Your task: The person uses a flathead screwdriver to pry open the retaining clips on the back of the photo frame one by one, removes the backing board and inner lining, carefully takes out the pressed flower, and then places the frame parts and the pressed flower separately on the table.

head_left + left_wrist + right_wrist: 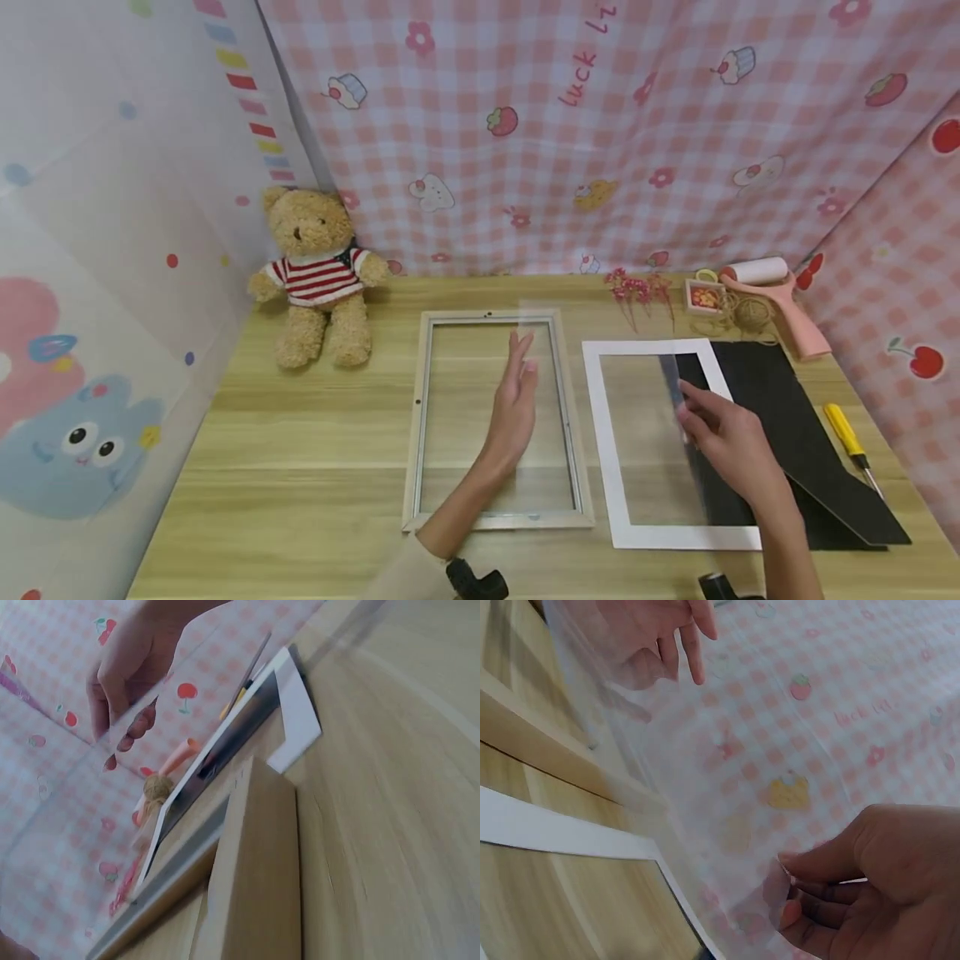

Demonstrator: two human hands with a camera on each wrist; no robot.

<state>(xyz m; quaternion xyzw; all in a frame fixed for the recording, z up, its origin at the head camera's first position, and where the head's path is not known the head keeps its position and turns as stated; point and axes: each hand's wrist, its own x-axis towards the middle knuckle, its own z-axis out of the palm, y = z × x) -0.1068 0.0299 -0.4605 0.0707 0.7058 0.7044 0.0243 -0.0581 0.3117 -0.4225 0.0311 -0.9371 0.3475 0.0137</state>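
A clear transparent sheet [645,433] is held up above the table between my hands, overlapping the wooden picture frame [412,417] and the white mat [607,467] from the head view. My right hand [727,437] pinches its right edge between thumb and fingers. My left hand [512,421] is at the sheet's left edge, fingers extended, above the frame's opening. In the right wrist view, the left hand [649,637] shows partly through the sheet; exact contact there is unclear. The frame and mat lie flat side by side.
Black boards [765,400] lie partly under the mat. Right of them rests a yellow-handled screwdriver [843,429]. A pink-handled lint roller [802,321], twine ball [752,313], small box [705,297] and pink dried flowers [633,287] lie behind. A teddy bear [318,279] sits back left.
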